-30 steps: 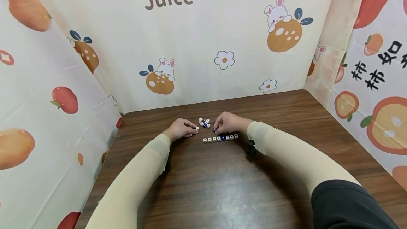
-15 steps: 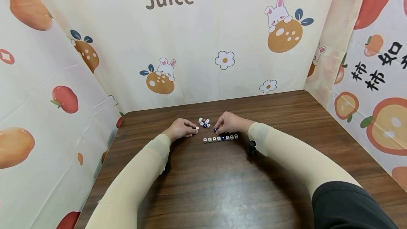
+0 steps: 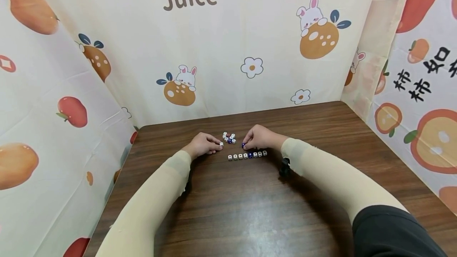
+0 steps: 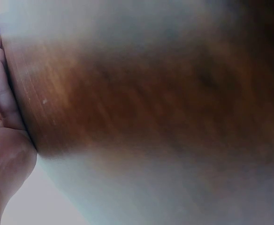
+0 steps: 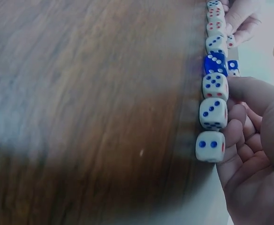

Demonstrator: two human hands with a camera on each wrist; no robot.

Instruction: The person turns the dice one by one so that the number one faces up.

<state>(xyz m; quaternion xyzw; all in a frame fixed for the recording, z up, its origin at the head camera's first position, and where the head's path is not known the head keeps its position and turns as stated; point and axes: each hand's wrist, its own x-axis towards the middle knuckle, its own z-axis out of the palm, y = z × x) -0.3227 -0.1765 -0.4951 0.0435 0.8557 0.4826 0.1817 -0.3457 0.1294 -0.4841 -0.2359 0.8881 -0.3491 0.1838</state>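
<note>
In the head view my left hand [image 3: 204, 144] pinches a white die [image 3: 221, 144] at its fingertips, at the left of a small cluster of dice [image 3: 229, 138]. Across from it, my right hand [image 3: 260, 138] grips a blue die [image 3: 244, 145] between thumb and fingers, close over the table. In front of both hands runs a straight row of white dice [image 3: 240, 156] with one blue die [image 3: 250, 155] among them. The right wrist view shows this row up close, its nearest white die [image 5: 210, 146] beside the curled fingers of my right hand [image 5: 263, 140].
White, red and blue dice make up the cluster behind the row. The brown wooden table [image 3: 228, 201] meets a patterned curtain [image 3: 221, 50] at its back edge, with more printed cloth on the left and right.
My right hand has shifted slightly to the right with the blue die, away from the cluster. The left hand, the row and the cluster stay where they were.
</note>
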